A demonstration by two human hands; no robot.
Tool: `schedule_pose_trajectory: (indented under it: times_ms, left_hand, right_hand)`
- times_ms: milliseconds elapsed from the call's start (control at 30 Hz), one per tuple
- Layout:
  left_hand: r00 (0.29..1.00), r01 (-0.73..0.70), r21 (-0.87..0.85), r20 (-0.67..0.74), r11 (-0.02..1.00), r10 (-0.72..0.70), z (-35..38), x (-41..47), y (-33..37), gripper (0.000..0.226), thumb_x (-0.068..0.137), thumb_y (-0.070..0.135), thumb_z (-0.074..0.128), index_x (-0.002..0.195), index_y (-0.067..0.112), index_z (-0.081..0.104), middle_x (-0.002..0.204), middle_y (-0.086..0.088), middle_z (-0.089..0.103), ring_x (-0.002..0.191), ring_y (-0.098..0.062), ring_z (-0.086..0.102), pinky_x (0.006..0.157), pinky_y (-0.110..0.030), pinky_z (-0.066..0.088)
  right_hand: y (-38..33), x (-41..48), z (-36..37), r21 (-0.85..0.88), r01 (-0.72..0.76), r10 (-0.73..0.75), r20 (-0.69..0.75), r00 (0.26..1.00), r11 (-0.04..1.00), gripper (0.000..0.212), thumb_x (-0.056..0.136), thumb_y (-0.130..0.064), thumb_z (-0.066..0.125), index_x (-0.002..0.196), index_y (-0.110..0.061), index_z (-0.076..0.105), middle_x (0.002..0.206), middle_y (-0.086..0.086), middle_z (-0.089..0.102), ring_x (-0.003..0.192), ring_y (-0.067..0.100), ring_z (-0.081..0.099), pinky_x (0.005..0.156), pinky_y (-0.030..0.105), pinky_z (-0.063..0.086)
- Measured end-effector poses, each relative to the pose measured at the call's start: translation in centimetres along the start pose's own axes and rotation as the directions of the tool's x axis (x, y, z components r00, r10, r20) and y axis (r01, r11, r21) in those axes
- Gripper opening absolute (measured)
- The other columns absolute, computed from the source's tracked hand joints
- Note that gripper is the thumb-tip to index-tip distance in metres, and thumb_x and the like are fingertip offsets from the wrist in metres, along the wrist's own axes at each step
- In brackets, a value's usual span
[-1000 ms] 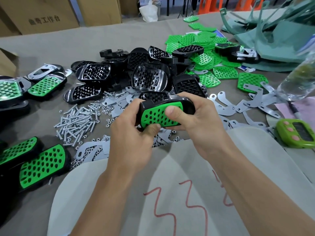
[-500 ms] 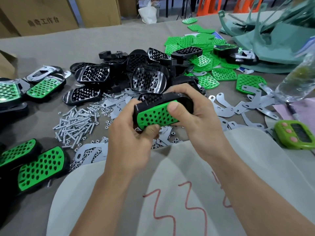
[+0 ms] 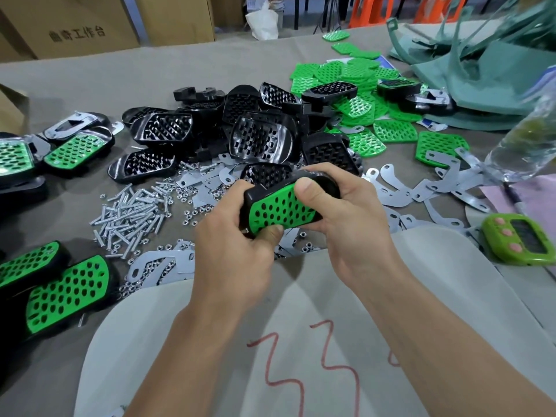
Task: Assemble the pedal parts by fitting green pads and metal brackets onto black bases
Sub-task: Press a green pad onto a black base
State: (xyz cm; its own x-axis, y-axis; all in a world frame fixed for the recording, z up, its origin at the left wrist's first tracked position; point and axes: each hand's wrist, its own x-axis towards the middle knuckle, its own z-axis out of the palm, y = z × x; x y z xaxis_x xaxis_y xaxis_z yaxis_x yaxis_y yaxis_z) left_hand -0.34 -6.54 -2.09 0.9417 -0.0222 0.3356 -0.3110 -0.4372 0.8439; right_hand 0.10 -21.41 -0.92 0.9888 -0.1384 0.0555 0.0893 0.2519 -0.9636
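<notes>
Green pad (image 3: 281,210) sat in its black base (image 3: 319,179) above the desk (image 3: 150,79) — your left grip (image 3: 237,245) and right grip (image 3: 352,218) clamped the ends. It seemed light, stiff, slick plastic — best held by the rim.

The one view looks from head height over the near edge of the tabletop (image 3: 120,76), facing forward and steeply down (wide-angle, so the far lines bow). It is close: both forearms enter from the bottom, and the left hand (image 3: 237,245) and right hand (image 3: 355,218), gripping a pedal (image 3: 282,209), fill the centre. Cardboard boxes (image 3: 90,25) beyond the far edge line the top.
</notes>
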Motion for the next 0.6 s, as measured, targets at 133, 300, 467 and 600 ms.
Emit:
schedule_pose_trajectory:
  times_ms: [133,300,467,600]
  left_hand:
    - [1.000,0.017,-0.001,0.017,1.000,-0.017,0.1,-0.1,0.2,0.028,0.071,0.020,0.074,0.094,0.027,0.059,0.078,0.010,0.065,0.076,-0.023,0.065,0.064,-0.052,0.055]
    - [0.998,0.055,0.032,-0.003,0.998,-0.055,-0.2,0.1,0.4,0.041,0.071,0.010,0.079,0.100,0.034,0.061,0.083,0.016,0.066,0.077,-0.013,0.065,0.065,-0.043,0.057]
    - [0.999,-0.013,0.013,-0.041,1.000,0.014,-0.1,0.0,1.2,0.050,0.075,0.010,0.074,0.112,0.041,0.064,0.096,0.024,0.066,0.082,-0.008,0.067,0.067,-0.036,0.059]
    - [0.993,0.083,-0.243,-0.059,0.966,-0.100,0.5,0.1,1.7,0.026,0.081,0.022,0.072,0.099,0.041,0.072,0.091,0.017,0.072,0.085,-0.016,0.071,0.073,-0.053,0.062]
  right_hand:
    - [0.3,0.3,-0.3,-0.002,-0.027,0.027,0.008,1.000,1.000,0.006,0.080,-0.019,0.072,0.084,-0.015,0.073,0.078,0.004,0.064,0.076,0.021,0.063,0.066,0.042,0.059]
    - [0.6,0.6,0.1,-0.038,-0.049,0.049,0.018,0.999,0.998,0.005,0.082,-0.022,0.071,0.078,-0.023,0.074,0.075,0.001,0.064,0.077,0.021,0.065,0.064,0.042,0.061]
    - [0.7,0.6,0.2,-0.066,-0.019,0.018,-0.007,1.000,0.998,0.009,0.081,-0.024,0.072,0.085,-0.016,0.075,0.080,0.009,0.064,0.080,0.027,0.063,0.069,0.049,0.058]
    - [0.6,0.3,0.0,-0.074,0.026,-0.026,-0.004,1.000,0.997,0.010,0.083,-0.022,0.072,0.088,-0.014,0.075,0.080,0.013,0.066,0.079,0.031,0.061,0.073,0.062,0.054]
